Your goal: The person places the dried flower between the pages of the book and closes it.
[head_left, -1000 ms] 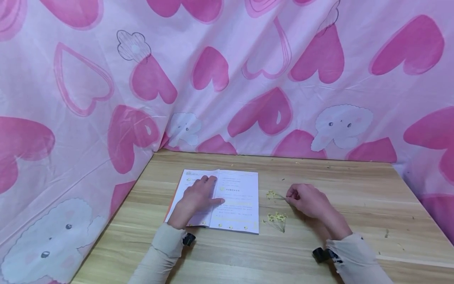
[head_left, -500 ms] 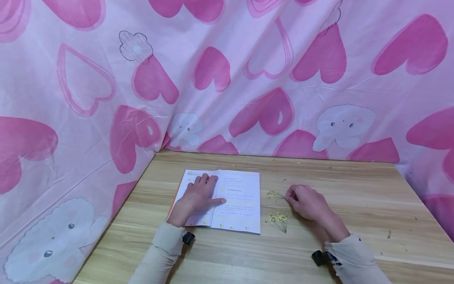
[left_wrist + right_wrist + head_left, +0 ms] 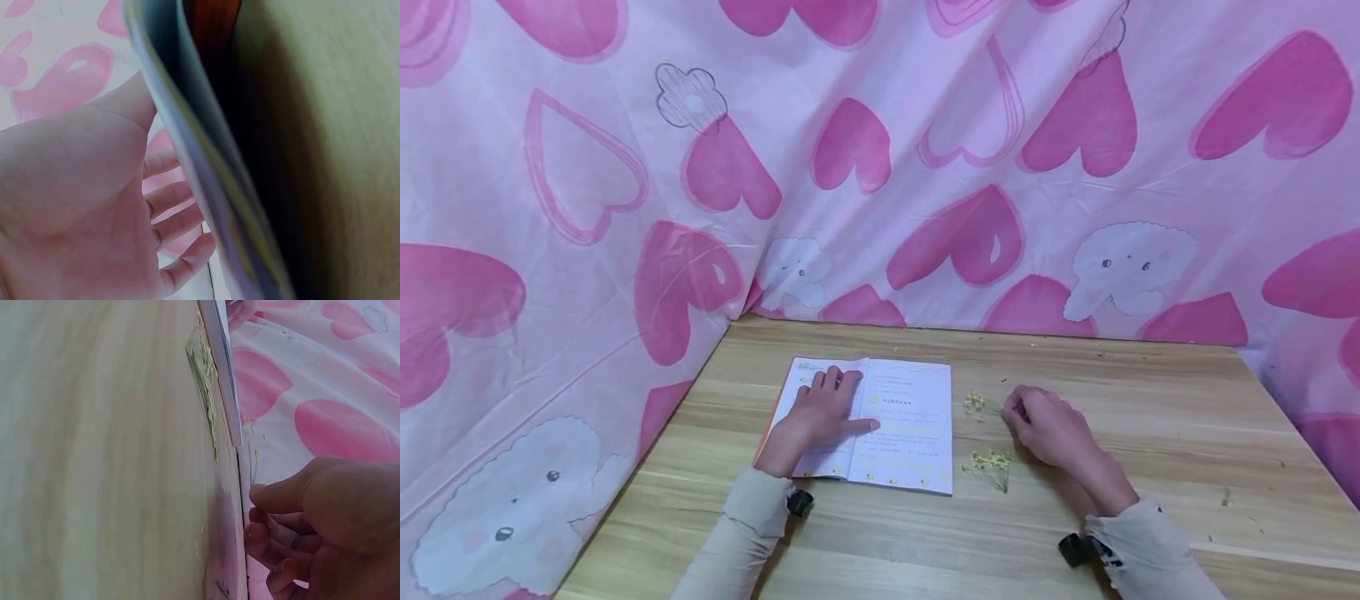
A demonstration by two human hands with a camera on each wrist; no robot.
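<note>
An open book with printed white pages lies on the table, and my left hand rests on its left page with the thumb stretched across the fold. In the left wrist view the palm is beside the book's page edges. To the book's right, my right hand pinches the thin stem of a small yellow flower sprig between thumb and fingertips. The right wrist view shows this sprig rising from the pinch. A second yellow flower bunch lies on the wood nearer to me.
The wood-grain table carries small dried plant bits at the right and along the back. A pink curtain with hearts encloses the back and sides. Black wrist cameras sit at both cuffs.
The sprig's flower head has tipped slightly toward the back as my right hand keeps its pinch. My left hand stays on the book, and the head view has shifted a little.
</note>
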